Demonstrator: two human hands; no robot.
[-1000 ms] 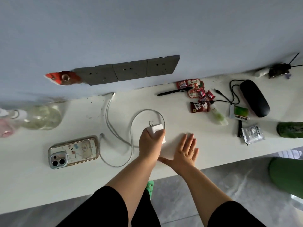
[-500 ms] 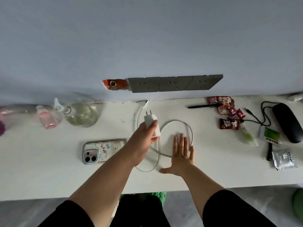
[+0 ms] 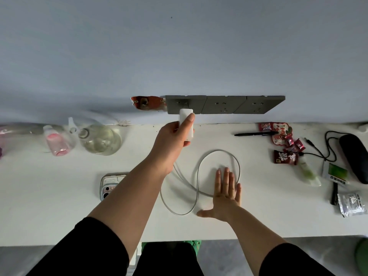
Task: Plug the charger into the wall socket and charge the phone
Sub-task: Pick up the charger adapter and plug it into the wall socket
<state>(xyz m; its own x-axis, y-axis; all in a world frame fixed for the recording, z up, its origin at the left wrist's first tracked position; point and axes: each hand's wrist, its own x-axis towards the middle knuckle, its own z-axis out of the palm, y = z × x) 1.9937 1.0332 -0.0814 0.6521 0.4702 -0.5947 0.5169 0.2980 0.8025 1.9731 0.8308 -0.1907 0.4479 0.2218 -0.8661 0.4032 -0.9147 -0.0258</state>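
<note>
charger: white block (image 3: 186,124), held up at the leftmost plate of the wall socket strip (image 3: 223,104); its top end meets that plate. Can't tell if the prongs are seated (block hides them).
left hand: (image 3: 171,142) grip clamped around the charger from below and left, thumb lying up its front face, fingers wrapped behind.
right hand: (image 3: 226,193) flat, palm down on the worktop (image 3: 59,206), fingers spread, grip apart and holding nothing. Well below the socket strip, right of the charger.
cable: white (image 3: 199,176), drops from under the left hand and lies in loose loops on the worktop below the socket strip; one loop runs around the right hand's fingertips, another strand passes under its palm.
phone: (image 3: 108,186) face down on the worktop, well below-left of the socket strip, camera end nearest the person; right part hidden by the left forearm. No cable end visible at it.
hole in wall: orange-edged opening (image 3: 148,102) touching the socket strip's left end.
bottles: clear round one (image 3: 100,139) and small pink one (image 3: 56,143), on the worktop lower left of the socket strip.
clutter: black pen (image 3: 254,134), red snack packets (image 3: 282,144), black case (image 3: 354,158), all lower right of the socket strip.
</note>
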